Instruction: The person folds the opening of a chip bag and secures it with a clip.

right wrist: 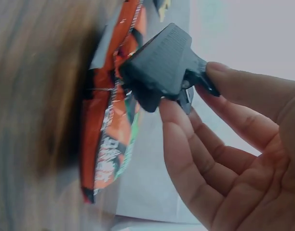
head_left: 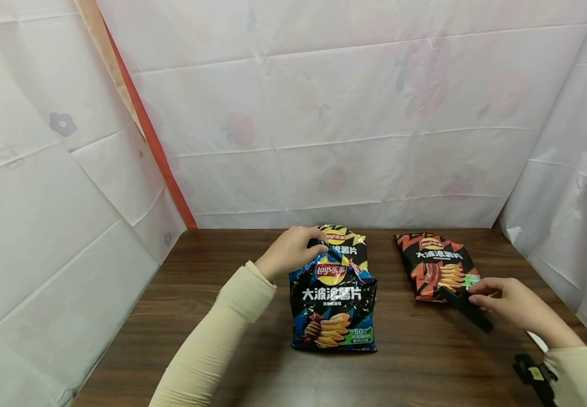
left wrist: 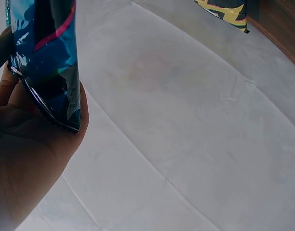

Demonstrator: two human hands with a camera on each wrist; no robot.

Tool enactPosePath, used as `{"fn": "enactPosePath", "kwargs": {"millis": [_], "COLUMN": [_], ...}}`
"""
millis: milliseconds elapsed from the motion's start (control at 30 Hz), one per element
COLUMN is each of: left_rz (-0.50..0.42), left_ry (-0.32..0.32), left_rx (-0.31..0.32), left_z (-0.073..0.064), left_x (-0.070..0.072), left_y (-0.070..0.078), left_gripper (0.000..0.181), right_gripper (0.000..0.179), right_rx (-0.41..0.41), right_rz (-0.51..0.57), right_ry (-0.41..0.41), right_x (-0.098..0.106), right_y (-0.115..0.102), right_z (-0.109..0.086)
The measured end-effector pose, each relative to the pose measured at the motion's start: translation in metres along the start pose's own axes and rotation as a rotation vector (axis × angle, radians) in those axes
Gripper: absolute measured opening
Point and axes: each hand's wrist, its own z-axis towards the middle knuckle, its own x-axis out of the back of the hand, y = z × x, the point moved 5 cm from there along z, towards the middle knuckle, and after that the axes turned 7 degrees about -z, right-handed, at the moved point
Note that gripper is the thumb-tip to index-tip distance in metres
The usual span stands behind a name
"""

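My left hand (head_left: 292, 249) grips the top edge of a blue-and-black Lay's chip bag (head_left: 333, 305), which stands upright on the table. In the left wrist view the bag's shiny blue corner (left wrist: 53, 62) lies against the palm; some fingers are hidden behind it. My right hand (head_left: 509, 304) pinches a black clip (head_left: 469, 310) between thumb and fingers, close to the near right corner of a red-and-black chip bag (head_left: 433, 260). Seen from the right wrist, the wide black clip (right wrist: 159, 62) is just beside that red bag (right wrist: 106, 130); whether they touch I cannot tell.
Behind the blue bag is a yellow-and-black chip bag (head_left: 341, 234), partly covered by it. The brown wooden table (head_left: 197, 271) ends at white patterned sheets (head_left: 324, 113) at the back and sides. A red strip (head_left: 146, 121) runs down the back left corner.
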Motion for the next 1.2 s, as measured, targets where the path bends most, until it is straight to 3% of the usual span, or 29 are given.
{"fn": "enactPosePath", "kwargs": {"millis": [233,433,900,1200], "left_rz": [-0.004,-0.003,-0.005,-0.005], "left_ry": [0.005,0.006,0.014,0.01], "left_rx": [-0.007,-0.011,-0.006,-0.001], "left_z": [0.0,-0.001,-0.001,0.0], "left_x": [0.0,0.0,-0.001,-0.002], "left_y": [0.0,0.0,0.0,0.001], "left_gripper": [0.021,0.02,0.02,0.02], "right_gripper": [0.032,0.041,0.052,0.053], "right_rx": [0.027,0.058,0.08,0.104], "right_rz": [0.033,-0.007,0.013,0.124], "right_ry": [0.078,0.109,0.098,0.066], "right_x": [0.006,0.013,0.03,0.036], "right_y": [-0.014,-0.033,-0.076,-0.098], "right_z": [0.009,0.016,0.032,0.043]}}
